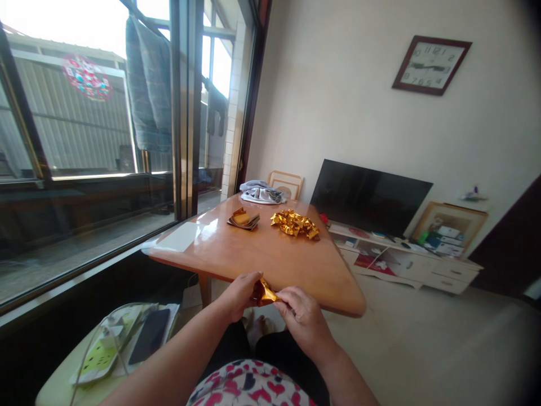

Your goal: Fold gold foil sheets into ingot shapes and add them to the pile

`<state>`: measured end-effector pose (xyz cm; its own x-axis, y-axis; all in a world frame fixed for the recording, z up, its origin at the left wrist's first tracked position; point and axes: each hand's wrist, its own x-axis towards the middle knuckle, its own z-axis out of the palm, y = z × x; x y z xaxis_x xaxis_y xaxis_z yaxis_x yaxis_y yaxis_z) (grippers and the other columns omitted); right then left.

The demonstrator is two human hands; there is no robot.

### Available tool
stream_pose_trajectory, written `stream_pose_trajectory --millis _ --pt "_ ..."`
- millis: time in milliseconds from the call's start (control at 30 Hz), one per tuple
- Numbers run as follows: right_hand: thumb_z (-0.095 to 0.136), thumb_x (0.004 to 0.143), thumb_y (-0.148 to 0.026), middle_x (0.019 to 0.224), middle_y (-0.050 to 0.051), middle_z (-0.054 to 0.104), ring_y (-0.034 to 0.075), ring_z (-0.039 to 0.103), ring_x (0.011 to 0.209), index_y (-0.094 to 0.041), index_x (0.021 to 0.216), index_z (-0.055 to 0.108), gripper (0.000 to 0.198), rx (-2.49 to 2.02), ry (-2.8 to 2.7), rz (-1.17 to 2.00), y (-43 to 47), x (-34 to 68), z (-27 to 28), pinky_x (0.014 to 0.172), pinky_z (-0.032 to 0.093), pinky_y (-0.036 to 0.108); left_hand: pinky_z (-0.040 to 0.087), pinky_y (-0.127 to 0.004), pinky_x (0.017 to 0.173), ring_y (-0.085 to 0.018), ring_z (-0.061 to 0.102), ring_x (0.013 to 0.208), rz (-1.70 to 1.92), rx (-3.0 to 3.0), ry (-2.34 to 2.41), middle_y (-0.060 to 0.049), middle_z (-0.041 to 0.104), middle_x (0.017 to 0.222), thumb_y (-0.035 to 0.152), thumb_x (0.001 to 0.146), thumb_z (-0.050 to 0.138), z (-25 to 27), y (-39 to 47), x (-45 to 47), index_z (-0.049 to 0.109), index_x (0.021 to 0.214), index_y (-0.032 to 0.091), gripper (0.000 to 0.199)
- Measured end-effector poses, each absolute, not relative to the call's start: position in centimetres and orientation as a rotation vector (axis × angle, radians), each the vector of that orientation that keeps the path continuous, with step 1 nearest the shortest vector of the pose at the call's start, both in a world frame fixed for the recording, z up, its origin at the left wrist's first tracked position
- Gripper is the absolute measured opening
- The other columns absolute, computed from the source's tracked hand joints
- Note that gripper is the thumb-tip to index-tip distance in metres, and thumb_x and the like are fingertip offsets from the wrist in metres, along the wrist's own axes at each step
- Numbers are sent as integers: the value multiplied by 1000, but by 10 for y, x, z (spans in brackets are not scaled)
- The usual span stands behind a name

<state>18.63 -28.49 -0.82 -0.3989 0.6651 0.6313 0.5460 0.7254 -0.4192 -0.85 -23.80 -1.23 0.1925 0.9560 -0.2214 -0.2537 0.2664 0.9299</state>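
Note:
Between my two hands, at the near edge of the wooden table (270,256), is a folded piece of gold foil paper (266,294). My left hand (242,294) grips its left side, with the thumb along the top. On its right end, my right hand (301,309) pinches a corner between thumb and fingers. Farther up the table lies a heap of folded gold foil pieces (295,224). Left of that heap sits a stack of flat paper sheets (243,220), gold and brown.
Folded cloth (262,192) lies at the table's far end. A white sheet (180,237) is at its left corner. Left of me, a stool (54,379) holds a power strip (99,355) and a phone (149,336). A television (369,194) stands on a white cabinet (450,276).

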Motion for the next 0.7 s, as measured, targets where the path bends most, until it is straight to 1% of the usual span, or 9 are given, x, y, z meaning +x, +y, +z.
stream_pose_trajectory --millis 100,200,367,500,700 --pt "53 99 -26 100 7 70 22 66 93 -25 108 70 19 -919 -2096 131 -284 185 -10 85 55 36 55 -32 70 -21 69 74 1005 789 917 -11 72 86 45 87 55 -11 -240 -4 67 94 13 35" --pt "52 99 -25 100 8 70 22 65 93 -24 109 69 19 -927 -2091 78 -283 183 -13 85 55 36 57 -32 68 -20 70 73 982 710 881 -11 73 91 44 90 51 -8 -241 -2 64 97 14 33" --pt "50 101 -24 98 8 69 23 64 93 -23 107 68 19 -957 -2072 -8 -281 180 -19 85 53 37 56 -28 62 -17 68 67 980 632 859 -9 73 88 41 95 45 -6 -242 2 62 100 15 31" --pt "50 101 -24 96 9 69 23 64 90 -22 104 68 18 -976 -2042 -65 -281 178 -21 83 53 37 56 -26 60 -14 65 62 1012 601 847 -8 71 85 39 97 43 -5 -244 7 61 98 16 30" --pt "50 101 -24 95 9 68 23 63 90 -21 103 67 18 -1001 -2021 -89 -282 176 -22 83 52 36 57 -25 62 -14 66 66 1068 587 824 -7 70 84 40 98 44 -7 -244 11 60 98 16 28"
